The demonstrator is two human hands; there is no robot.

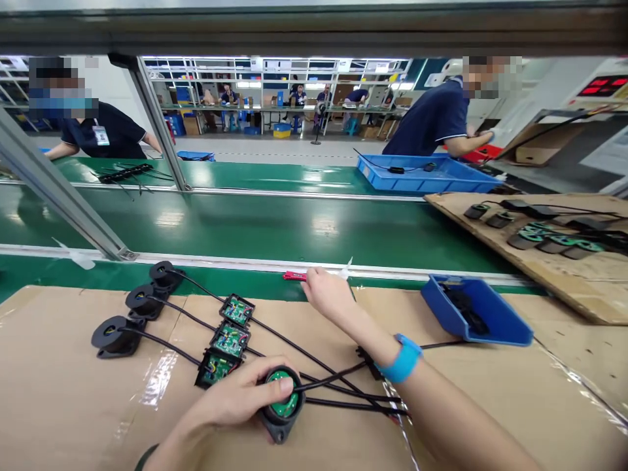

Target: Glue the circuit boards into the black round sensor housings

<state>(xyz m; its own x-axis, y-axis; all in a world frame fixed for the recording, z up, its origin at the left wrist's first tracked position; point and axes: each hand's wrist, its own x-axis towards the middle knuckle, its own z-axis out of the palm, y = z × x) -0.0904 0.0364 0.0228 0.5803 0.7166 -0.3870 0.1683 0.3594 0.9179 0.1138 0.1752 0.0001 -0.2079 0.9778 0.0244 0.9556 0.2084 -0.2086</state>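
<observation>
My left hand (245, 392) is closed around a round black housing (280, 433) with a green circuit board in its mouth. Its thumb presses on the board, and a black cable (333, 377) runs out to the right. Farther forward, my right hand (326, 291) is closed on a slim red tool (294, 277), whose end sticks out to the left; its exact kind is hidden by the fingers. Left of my hands lie several black round housings, such as this one (115, 332), cabled to open black boxes with green circuit boards (230, 340).
Cardboard (161, 432) covers the bench. A blue bin (475, 311) with black parts stands at right, beside a raised cardboard sheet (554, 275) bearing more housings. Beyond are a green conveyor (269, 219), a metal post (157, 124), a blue tray (422, 180) and two co-workers.
</observation>
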